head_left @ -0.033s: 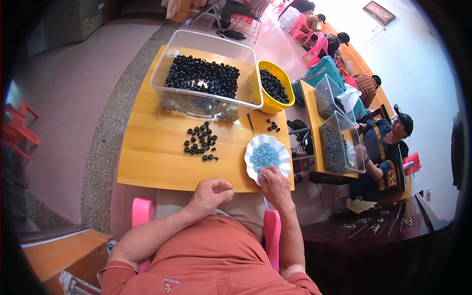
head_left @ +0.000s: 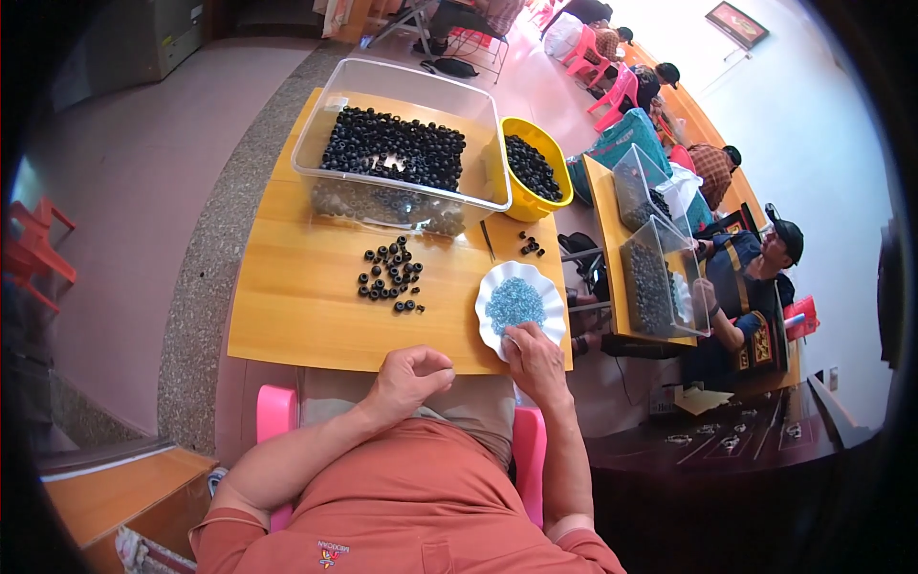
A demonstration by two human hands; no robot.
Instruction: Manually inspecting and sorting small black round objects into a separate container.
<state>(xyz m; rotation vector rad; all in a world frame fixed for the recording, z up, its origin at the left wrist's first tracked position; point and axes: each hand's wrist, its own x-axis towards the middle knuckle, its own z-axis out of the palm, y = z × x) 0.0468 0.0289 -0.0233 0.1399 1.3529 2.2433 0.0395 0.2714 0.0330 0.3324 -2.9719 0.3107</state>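
Now the right hand point(head_left: 537, 362) dips its fingertips into the blue pieces on the white scalloped plate point(head_left: 497, 287), seemingly pinching one, while the left hand point(head_left: 409, 375), loosely curled near the counter point(head_left: 296, 316) edge, holds something unseeable; black rings point(head_left: 390, 275) wait beyond.

The right hand point(head_left: 537, 365) reaches into a white scalloped plate point(head_left: 490, 292) of small blue beads point(head_left: 515, 302); the left hand point(head_left: 411, 376) is loosely curled at the wooden table's point(head_left: 296, 306) near edge.

Wooden table point(head_left: 296, 316): bin point(head_left: 402, 153), bowl point(head_left: 540, 172), plate point(head_left: 521, 306), rings point(head_left: 390, 275).
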